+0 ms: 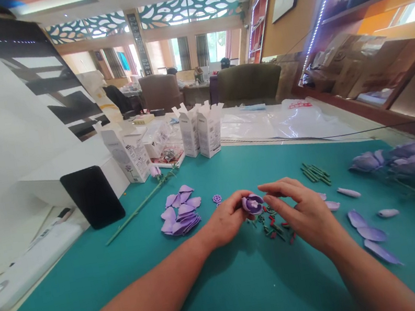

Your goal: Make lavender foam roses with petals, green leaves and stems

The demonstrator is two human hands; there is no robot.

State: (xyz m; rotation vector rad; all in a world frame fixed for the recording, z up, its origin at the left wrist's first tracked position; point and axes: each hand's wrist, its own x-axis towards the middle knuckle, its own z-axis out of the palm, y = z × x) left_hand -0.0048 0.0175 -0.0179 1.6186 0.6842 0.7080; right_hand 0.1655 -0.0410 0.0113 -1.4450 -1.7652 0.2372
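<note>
- Your left hand [228, 221] pinches a small purple plastic flower bud [253, 203] between thumb and fingertips, just above the teal counter [230, 289].
- Your right hand [300, 209] arches beside the bud, fingers curled loosely, fingertips touching or nearly touching its right edge; you can't tell whether they grip it.
- Under both hands lies a scatter of small green and red plastic pieces [275, 226].
- Left of your hands sits a heap of loose purple petals [181, 213], with a small purple wheel-shaped piece [217, 198] between them.
- A long green stem with a purple bud [140, 204] lies farther left.
- Beyond your right hand rest short green rods [316, 172].
- White cartons [199, 130] stand at the counter's far edge.
</note>
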